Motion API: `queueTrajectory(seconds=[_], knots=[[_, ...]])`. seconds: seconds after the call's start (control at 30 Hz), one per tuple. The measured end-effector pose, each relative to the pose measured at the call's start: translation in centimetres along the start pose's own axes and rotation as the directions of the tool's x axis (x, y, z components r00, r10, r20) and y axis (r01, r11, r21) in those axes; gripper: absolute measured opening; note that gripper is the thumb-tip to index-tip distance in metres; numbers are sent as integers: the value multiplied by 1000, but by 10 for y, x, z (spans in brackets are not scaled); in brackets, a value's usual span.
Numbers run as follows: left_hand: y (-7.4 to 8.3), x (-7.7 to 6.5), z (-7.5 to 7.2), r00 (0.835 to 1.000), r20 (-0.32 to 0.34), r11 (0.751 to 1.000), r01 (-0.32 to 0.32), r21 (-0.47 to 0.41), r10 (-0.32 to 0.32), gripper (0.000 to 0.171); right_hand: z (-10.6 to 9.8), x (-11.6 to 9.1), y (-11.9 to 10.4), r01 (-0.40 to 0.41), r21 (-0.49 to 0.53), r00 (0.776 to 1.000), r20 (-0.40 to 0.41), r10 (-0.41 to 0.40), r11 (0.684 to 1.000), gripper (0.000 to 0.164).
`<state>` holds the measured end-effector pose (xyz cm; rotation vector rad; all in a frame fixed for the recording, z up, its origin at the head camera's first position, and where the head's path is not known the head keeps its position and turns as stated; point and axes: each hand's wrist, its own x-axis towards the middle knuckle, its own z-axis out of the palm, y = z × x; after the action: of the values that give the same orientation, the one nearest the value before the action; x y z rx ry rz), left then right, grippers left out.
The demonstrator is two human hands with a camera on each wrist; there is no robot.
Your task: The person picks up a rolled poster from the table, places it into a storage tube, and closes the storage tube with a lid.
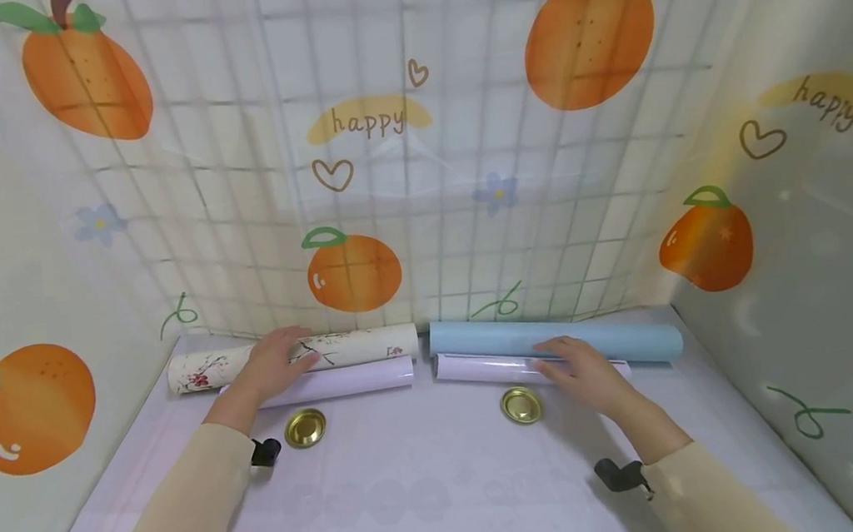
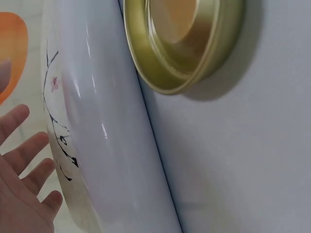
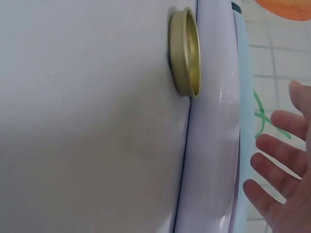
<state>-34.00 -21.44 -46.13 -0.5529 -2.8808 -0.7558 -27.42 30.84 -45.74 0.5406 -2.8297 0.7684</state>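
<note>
On a pale table [image 1: 428,483], the blue roll [image 1: 553,339] and blossom-print roll [image 1: 343,348] lie at twelve o'clock, lilac rolls before them. The left hand [image 1: 276,365] and right hand [image 1: 585,370] rest flat-fingered on these, grasping nothing; gold lids [image 1: 305,427] sit at six o'clock.

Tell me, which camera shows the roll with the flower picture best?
The head view: the flowered roll lies whole along the wall there, with the left hand on it. The left wrist view shows only a strip of its branches and one pink blossom behind a lilac roll. The right wrist view misses it.
</note>
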Motion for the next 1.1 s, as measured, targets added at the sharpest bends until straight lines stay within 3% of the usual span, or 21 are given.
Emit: queueTrajectory(seconds=[0.37,0.6,0.8,0.93,1.1], knots=[[-6,12,0,998,31,998,63,-28,-62,55,5,4,6,10,-15,1000,-2,-10,1000,41],[-14,15,-1,998,29,998,56,-5,-55,54,5,4,4,14,-30,1000,-19,-15,999,38],[-17,15,-1,990,77,993,119,-15,-117,59,5,4,5,-3,-37,1000,-1,3,999,38],[-19,17,1,988,94,992,125,-15,-123,56,8,5,8,-8,-44,1000,16,8,999,39],[-20,19,2,987,108,993,120,-1,-119,54,13,9,9,45,-50,999,15,-44,998,33]])
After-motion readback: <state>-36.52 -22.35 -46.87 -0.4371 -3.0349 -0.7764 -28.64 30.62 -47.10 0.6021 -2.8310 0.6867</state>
